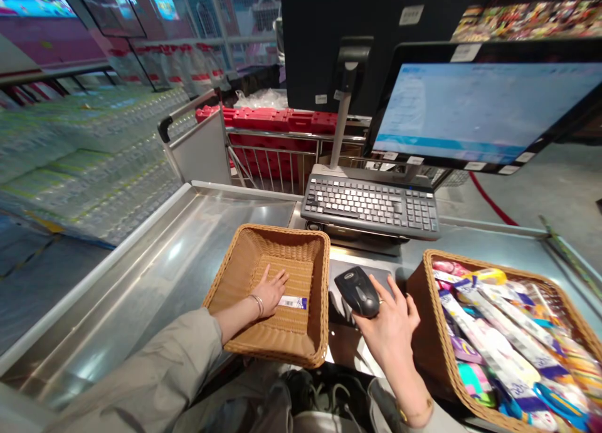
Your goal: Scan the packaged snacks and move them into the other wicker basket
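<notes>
My left hand (271,294) is inside a brown woven basket (221,301), fingers spread over its floor. Beside those fingers lies a narrow white packet (292,302) with a barcode and a blue-purple end. I cannot tell whether the hand touches the packet. To the right of the basket, my right hand (391,320) holds a black handheld barcode scanner (358,291), its thumb and index finger about the scanner's body. The other fingers of that hand are partly extended. The scanner's handle is hidden.
A second woven basket (442,339) at the right is filled with colourful packaged goods (498,333). A keyboard (371,201) and monitor (484,110) stand behind the scanner. The metal counter (188,251) has a raised left edge. Beyond are a trolley (197,145) and stacked bottles (94,170).
</notes>
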`<state>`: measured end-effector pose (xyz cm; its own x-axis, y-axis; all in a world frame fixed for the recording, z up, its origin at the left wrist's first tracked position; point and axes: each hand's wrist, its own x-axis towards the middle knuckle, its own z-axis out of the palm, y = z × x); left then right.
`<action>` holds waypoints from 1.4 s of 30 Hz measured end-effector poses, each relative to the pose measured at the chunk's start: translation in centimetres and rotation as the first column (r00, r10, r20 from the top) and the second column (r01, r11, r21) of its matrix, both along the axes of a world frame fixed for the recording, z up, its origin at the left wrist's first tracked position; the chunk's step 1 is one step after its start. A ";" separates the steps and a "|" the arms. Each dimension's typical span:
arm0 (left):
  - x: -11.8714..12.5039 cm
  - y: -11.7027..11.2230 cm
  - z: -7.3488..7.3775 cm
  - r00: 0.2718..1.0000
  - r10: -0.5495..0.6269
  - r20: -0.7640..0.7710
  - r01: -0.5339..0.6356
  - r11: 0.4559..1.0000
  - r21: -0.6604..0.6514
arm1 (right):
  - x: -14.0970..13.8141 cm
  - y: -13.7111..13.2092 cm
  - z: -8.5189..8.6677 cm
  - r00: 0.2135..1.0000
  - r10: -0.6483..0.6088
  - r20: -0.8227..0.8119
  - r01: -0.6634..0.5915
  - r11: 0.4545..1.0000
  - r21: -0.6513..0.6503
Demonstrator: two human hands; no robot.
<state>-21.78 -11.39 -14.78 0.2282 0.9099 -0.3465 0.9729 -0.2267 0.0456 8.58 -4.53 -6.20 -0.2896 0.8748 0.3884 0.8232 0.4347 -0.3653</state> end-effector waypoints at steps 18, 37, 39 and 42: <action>-2.5 -0.3 -2.6 0.972 0.232 0.020 -0.232 0.973 -0.004 | 0.9 -0.1 -0.3 1.000 0.003 0.006 -0.003 0.999 0.034; -1.3 0.4 1.6 0.990 0.123 -0.068 -0.115 0.987 0.114 | 2.3 -1.2 1.2 0.999 -0.051 0.000 0.051 0.999 -0.011; -1.5 0.4 2.3 0.987 0.149 -0.065 -0.139 0.981 0.133 | 2.4 -1.3 1.4 0.999 -0.048 -0.006 0.048 0.999 -0.007; -1.7 0.4 3.7 0.979 0.198 -0.039 -0.190 0.969 0.158 | 2.5 -1.4 1.5 0.999 -0.039 -0.020 0.040 0.999 0.014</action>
<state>-23.51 -10.94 -11.13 0.0266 0.9780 -0.2069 0.9990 -0.0333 -0.0288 11.12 -5.98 -4.69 -0.2472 0.8798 0.4060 0.8327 0.4071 -0.3753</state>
